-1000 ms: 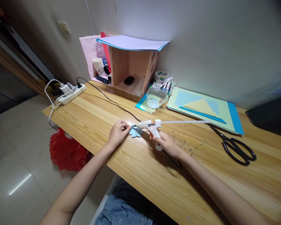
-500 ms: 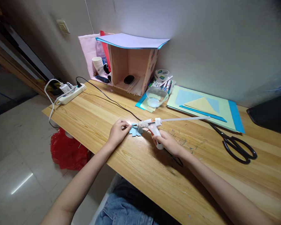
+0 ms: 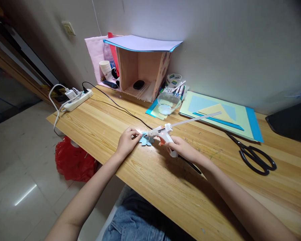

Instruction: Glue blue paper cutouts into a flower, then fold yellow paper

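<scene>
My right hand [image 3: 180, 146] is wrapped round the handle of a white hot glue gun [image 3: 165, 133]. A long clear glue stick [image 3: 197, 118] juts from its back end, pointing up and to the right. The gun's nozzle is over a small light blue paper cutout [image 3: 146, 142] with a notched edge, lying on the table. My left hand [image 3: 127, 141] pinches the left edge of this cutout between thumb and fingers. Whether the nozzle touches the paper is too small to tell.
Black scissors [image 3: 257, 157] lie to the right, beside stacked coloured paper [image 3: 251, 117]. A clear plastic bowl [image 3: 169, 103] and markers stand by an open box [image 3: 140, 65]. A black cord runs from the power strip [image 3: 79, 101]. Below the table edge hangs a red bag [image 3: 74, 162].
My right hand has tilted the glue gun, so its glue stick now slants upward and the handle sits slightly further right. My left hand still pinches the paper cutout.
</scene>
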A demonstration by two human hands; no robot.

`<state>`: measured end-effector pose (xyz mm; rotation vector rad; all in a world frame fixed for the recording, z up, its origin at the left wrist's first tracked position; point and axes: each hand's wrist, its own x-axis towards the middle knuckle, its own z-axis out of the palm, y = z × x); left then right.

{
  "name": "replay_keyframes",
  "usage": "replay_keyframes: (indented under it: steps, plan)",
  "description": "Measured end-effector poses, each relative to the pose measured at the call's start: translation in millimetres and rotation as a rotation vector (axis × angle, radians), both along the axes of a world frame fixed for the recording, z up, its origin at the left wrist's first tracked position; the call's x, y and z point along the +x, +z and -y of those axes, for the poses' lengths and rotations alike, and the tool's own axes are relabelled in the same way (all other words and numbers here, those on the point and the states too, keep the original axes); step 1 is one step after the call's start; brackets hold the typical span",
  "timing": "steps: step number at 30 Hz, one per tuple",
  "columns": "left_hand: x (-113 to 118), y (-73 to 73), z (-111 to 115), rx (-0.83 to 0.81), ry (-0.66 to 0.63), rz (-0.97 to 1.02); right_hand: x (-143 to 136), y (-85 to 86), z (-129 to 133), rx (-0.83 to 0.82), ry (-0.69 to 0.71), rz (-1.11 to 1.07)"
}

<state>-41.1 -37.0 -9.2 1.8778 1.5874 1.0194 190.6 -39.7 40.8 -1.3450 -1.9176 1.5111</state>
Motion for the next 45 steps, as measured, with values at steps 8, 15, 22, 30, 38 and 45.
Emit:
replay_keyframes:
  steps: [8, 15, 22, 30, 38, 45]
  plan:
    - [1, 2.7, 2, 0.005, -0.008, -0.022, -5, 6.7, 1, -0.035, -0.028, 0.002]
    - [2, 6.9, 4, -0.003, 0.000, -0.049, -4, 12.6, -2, -0.050, -0.050, -0.005]
    - [7, 13.3, -1, -0.089, 0.074, -0.139, -2, 15.8, -5, -0.098, -0.062, 0.016]
    - [11, 19.8, -6, -0.155, 0.091, -0.198, 0, 19.8, -5, -0.110, -0.059, 0.018]
    - [9, 22.2, -15, -0.165, 0.102, -0.310, 5, 25.9, -6, -0.129, -0.086, 0.021]
    - [7, 21.7, -17, -0.067, 0.015, -0.301, 13, 35.4, -9, -0.092, -0.119, 0.042]
